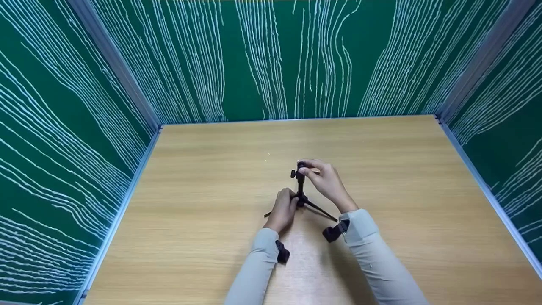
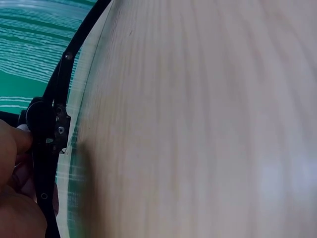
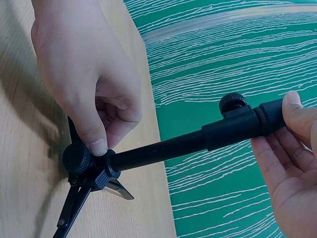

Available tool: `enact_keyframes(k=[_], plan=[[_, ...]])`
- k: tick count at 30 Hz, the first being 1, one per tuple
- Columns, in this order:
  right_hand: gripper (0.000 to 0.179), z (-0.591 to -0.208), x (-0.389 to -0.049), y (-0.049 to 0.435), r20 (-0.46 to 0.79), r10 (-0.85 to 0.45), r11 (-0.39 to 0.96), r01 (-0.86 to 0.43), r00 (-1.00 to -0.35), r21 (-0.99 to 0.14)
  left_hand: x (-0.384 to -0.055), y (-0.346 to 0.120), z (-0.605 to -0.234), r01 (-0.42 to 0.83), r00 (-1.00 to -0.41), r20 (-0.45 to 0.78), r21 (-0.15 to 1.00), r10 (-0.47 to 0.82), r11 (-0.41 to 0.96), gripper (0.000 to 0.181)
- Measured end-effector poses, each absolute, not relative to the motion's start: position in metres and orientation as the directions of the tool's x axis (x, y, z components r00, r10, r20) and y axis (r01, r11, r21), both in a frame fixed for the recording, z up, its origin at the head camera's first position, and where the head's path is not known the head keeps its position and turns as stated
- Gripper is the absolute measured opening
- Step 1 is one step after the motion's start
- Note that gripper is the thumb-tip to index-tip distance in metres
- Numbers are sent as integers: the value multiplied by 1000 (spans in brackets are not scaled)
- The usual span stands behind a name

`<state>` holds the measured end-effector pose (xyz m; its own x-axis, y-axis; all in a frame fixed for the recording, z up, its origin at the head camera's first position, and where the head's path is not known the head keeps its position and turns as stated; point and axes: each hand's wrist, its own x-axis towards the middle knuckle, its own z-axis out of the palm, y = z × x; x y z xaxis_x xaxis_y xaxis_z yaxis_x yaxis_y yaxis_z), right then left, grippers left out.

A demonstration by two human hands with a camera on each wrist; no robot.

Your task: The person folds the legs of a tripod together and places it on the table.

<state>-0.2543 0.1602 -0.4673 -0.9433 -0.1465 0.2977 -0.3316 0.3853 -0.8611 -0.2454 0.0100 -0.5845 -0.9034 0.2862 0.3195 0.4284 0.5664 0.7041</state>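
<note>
A small black tripod (image 1: 301,184) stands on the table with its legs spread and its column upright. My left hand (image 1: 283,209) grips it low down; in the right wrist view the left thumb (image 3: 98,147) presses by the hub (image 3: 101,173), beside a round knob (image 3: 77,157). At the column's upper end, my right hand (image 1: 328,180) pinches the top piece between thumb and fingers. Just below those fingers are a ribbed ring (image 3: 263,120) and a side knob (image 3: 233,102). Hinged leg braces (image 2: 62,79) show close up in the left wrist view.
The wooden table (image 1: 203,169) is bordered by green walls (image 1: 237,84) with white wavy lines. Grey metal posts (image 1: 114,63) stand at the back corners. A few tiny bright specks (image 1: 269,154) lie behind the tripod. Black wrist cameras (image 1: 283,252) sit on both sleeves.
</note>
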Motion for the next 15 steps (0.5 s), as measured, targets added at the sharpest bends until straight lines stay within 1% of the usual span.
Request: enact_keyframes(k=[7, 15], plan=[[28, -467, -255, 161, 305, -137, 379, -334, -943, -863, -246, 10, -579, 406, -914, 313, 741, 260, 535, 5], [28, -470, -257, 160, 300, -129, 361, -326, -945, -874, -247, 9, -581, 407, -913, 317, 750, 256, 522, 5]])
